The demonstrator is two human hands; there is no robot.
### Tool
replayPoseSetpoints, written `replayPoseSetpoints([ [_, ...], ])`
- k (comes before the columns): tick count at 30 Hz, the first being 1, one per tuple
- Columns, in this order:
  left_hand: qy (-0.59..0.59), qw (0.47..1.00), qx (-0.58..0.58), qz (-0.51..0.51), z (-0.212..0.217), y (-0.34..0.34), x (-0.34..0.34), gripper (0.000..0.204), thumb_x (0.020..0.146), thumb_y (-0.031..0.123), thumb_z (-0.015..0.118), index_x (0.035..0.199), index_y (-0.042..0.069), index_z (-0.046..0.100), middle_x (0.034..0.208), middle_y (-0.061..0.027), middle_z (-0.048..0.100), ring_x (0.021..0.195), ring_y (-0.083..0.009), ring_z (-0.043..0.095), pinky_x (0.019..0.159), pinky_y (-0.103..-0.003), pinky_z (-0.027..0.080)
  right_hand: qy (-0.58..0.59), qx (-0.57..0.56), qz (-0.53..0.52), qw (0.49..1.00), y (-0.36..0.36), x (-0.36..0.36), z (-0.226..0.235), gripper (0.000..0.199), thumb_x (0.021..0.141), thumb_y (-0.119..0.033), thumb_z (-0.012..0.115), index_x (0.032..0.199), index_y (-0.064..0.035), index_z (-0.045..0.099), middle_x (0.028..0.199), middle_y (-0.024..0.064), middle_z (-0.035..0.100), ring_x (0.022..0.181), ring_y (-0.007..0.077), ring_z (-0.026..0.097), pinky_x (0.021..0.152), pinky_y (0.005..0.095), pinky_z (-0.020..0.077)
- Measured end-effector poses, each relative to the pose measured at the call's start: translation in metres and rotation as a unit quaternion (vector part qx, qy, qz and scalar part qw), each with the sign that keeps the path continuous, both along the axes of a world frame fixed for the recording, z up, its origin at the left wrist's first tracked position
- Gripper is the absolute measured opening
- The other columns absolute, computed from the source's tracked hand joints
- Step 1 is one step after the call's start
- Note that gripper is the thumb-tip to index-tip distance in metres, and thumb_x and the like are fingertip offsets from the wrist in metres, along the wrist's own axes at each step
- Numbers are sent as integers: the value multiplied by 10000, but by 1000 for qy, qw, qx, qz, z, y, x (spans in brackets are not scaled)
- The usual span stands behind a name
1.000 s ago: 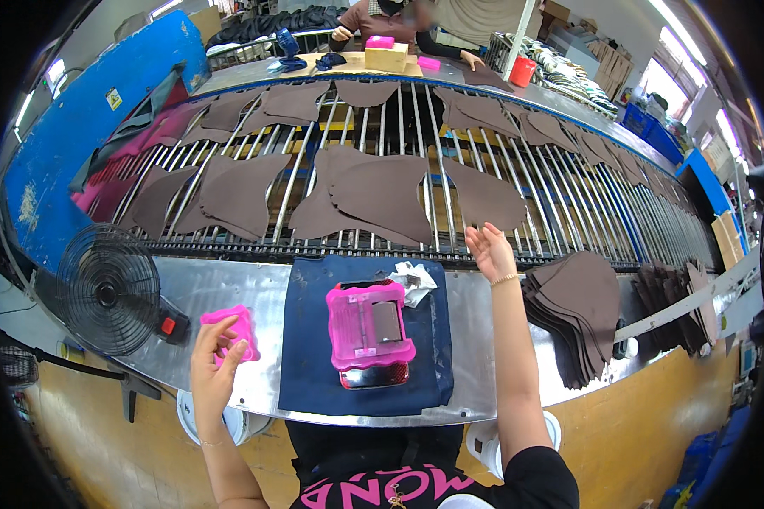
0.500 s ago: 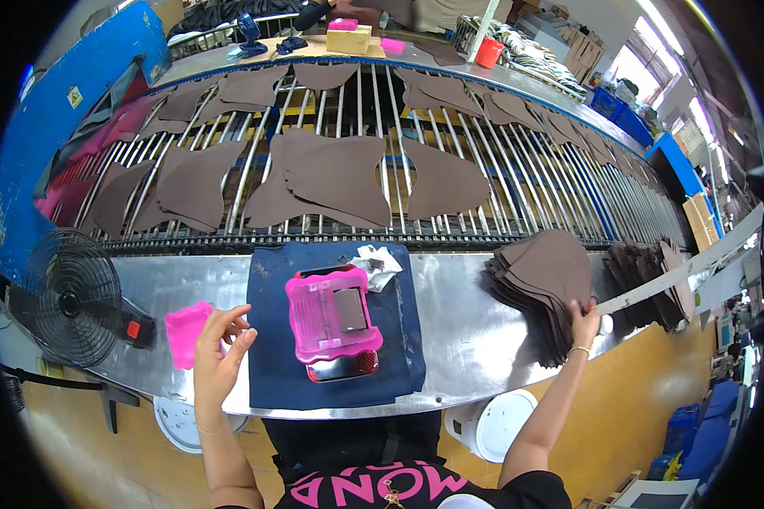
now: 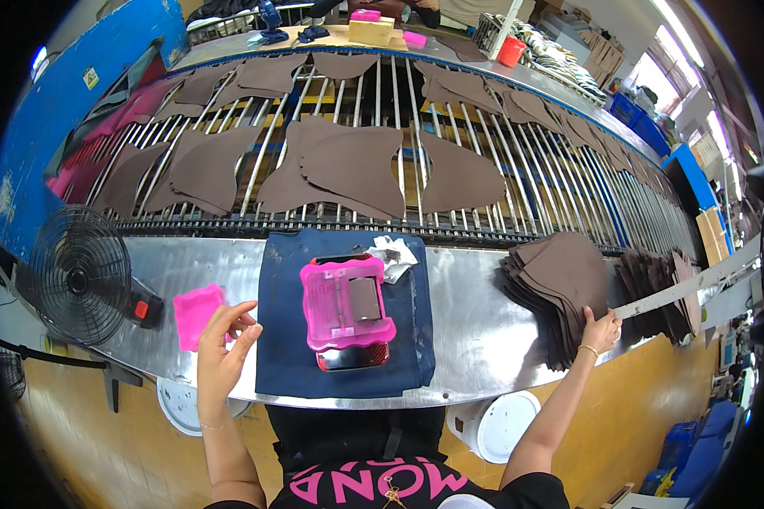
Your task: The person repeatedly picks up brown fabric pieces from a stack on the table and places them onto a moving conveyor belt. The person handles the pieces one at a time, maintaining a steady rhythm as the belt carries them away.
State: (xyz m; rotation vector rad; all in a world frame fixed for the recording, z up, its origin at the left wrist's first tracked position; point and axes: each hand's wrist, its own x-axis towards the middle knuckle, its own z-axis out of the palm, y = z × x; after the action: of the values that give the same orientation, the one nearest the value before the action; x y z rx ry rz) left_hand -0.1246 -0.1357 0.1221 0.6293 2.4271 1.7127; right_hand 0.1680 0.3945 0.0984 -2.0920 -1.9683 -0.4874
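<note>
- The right hand (image 3: 601, 332) reaches far out to the right and grips the near edge of a stack of brown leather cut pieces (image 3: 560, 288), fingers folded over the top sheet; the stack sits on the steel bench (image 3: 467, 331), matte, flat, with curved outlines.
- The left hand (image 3: 225, 348) hovers at the bench's near edge, fingers loosely spread and half curled, fingertips touching a pink sponge pad (image 3: 197, 314) with wavy edges; it clamps on nothing.
- Between the hands lies a dark blue cloth mat (image 3: 284, 339), soft and creased, and on it a glossy pink plastic template frame (image 3: 345, 304) with a scalloped rim.
- A crumpled white rag (image 3: 392, 257) rests at the mat's far corner.
- Beyond, more brown pieces (image 3: 356, 165) lie flat on the metal roller conveyor (image 3: 484, 127).
- A black wire-caged fan (image 3: 81, 273) stands at the bench's left end.
</note>
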Motion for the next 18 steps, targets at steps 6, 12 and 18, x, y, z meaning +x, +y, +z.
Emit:
replayPoseSetpoints([
  [6,-1,1000,4,-4,7,6,2,289,832,129,691,1106,44,654,822,-26,579,722,-115,493,660,-252,402,52,-43,153,986,11,27,11,383,896,-242,619,1208,-27,566,947,172,679,676,319,675,623,418,541],
  [12,34,998,13,-48,14,21,-2,299,820,112,698,1109,51,654,829,-35,582,753,-130,514,677,-254,412,477,-37,290,828,-56,-2,73,311,981,-246,516,1189,-15,520,797,130,620,528,161,615,393,240,466],
  [18,97,989,36,-103,34,60,8,425,763,109,746,1165,41,625,1015,-75,567,835,-152,547,736,-269,441,631,-115,479,600,-142,-89,77,186,985,-206,514,985,-24,477,796,71,591,532,128,595,395,241,482],
])
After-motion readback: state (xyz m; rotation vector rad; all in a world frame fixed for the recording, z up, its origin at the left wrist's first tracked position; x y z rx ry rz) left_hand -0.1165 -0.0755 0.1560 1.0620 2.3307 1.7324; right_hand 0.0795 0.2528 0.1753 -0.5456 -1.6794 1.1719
